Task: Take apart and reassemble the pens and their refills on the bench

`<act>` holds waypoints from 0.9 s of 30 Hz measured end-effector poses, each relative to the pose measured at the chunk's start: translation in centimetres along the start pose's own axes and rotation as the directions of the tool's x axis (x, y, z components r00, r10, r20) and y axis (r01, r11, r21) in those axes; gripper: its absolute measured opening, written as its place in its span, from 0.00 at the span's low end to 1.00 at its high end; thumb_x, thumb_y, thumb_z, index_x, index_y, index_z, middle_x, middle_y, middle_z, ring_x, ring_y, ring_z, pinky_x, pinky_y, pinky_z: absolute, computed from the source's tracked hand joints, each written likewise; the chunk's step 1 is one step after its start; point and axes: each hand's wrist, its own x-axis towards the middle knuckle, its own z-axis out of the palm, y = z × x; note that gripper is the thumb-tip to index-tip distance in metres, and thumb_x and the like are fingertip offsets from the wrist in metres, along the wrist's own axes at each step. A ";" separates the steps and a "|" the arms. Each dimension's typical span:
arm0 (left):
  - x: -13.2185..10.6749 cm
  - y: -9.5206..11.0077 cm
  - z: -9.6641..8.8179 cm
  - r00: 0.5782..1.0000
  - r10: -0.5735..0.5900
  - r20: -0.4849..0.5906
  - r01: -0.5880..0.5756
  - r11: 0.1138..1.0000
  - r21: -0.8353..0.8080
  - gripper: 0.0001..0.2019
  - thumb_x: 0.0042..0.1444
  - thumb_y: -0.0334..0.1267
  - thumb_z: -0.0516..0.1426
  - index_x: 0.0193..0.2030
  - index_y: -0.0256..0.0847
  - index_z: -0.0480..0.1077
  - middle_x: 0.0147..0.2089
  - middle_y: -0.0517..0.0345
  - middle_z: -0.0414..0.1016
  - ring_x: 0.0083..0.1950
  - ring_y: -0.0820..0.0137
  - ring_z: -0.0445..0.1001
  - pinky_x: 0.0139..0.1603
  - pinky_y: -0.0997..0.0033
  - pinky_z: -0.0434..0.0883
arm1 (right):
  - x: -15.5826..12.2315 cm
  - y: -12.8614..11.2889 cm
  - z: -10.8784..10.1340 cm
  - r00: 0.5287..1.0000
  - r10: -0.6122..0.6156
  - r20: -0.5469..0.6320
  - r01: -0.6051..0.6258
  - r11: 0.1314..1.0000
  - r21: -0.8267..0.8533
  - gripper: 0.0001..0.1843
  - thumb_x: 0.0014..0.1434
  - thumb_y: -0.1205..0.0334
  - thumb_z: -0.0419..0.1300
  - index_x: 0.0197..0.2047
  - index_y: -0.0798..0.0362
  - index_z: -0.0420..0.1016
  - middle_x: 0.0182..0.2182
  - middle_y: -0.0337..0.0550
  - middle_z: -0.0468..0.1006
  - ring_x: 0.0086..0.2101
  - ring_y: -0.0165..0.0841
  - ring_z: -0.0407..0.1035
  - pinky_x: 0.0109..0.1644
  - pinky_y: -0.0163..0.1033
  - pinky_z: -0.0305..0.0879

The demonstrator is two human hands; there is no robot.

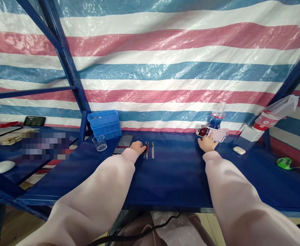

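Note:
My left hand (138, 147) rests on the table with its fingers curled together, at the left edge of a small row of slim pens (147, 151). Its fingertips touch or nearly touch the leftmost pen; what they grip, if anything, is hidden. A silver-grey pen (152, 150) lies slightly apart to the right. Just left of this hand is a dark phone (124, 143), lying flat. On the right, my right hand (207, 143) grips the near side of a pale-edged phone (218, 135), thumb at the left and fingers over it. The hand covers part of that phone.
A blue plastic basket (105, 124) and a clear cup (100, 143) stand at the left. Behind the right phone is a bottle (216, 118). Further right are a white earbud case (239, 150), a white box (251, 133), a red-and-white cup (265, 121) and a green item (284, 163).

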 end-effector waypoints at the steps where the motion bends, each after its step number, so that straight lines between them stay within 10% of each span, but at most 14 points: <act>1: 0.0 0.0 0.0 1.000 -0.001 0.001 0.001 1.000 0.000 0.11 0.51 0.43 0.52 0.24 0.39 0.68 0.28 0.54 0.72 0.33 0.66 0.72 0.29 0.73 0.63 | 0.0 0.0 0.0 1.000 0.011 -0.003 -0.011 1.000 0.004 0.21 0.54 0.56 0.50 0.47 0.59 0.69 0.61 0.61 0.46 0.54 0.48 0.54 0.52 0.55 0.50; 12: 0.3 -0.3 0.3 1.000 0.004 -0.005 -0.004 1.000 -0.002 0.12 0.51 0.44 0.52 0.24 0.39 0.67 0.27 0.54 0.72 0.32 0.66 0.72 0.31 0.73 0.64 | 0.0 0.0 -0.8 1.000 0.027 -0.009 -0.027 0.999 0.039 0.20 0.54 0.57 0.50 0.46 0.58 0.69 0.61 0.60 0.46 0.53 0.49 0.55 0.52 0.57 0.48; 19: 0.2 -0.2 0.3 1.000 -0.017 -0.011 0.017 0.999 -0.051 0.10 0.51 0.42 0.53 0.25 0.39 0.68 0.29 0.54 0.73 0.35 0.67 0.72 0.33 0.73 0.64 | -1.9 -3.7 -3.5 0.986 -0.162 0.037 0.151 0.968 0.201 0.15 0.55 0.55 0.50 0.40 0.53 0.72 0.42 0.49 0.72 0.45 0.41 0.64 0.49 0.47 0.56; 27: 0.1 -0.2 0.2 1.000 -0.027 -0.012 0.026 0.997 -0.078 0.10 0.50 0.42 0.54 0.24 0.39 0.68 0.29 0.54 0.74 0.35 0.66 0.72 0.33 0.73 0.65 | -9.4 -12.1 -3.1 0.697 -0.622 0.358 0.355 0.732 0.581 0.10 0.50 0.57 0.57 0.30 0.55 0.73 0.29 0.42 0.75 0.31 0.33 0.69 0.36 0.34 0.61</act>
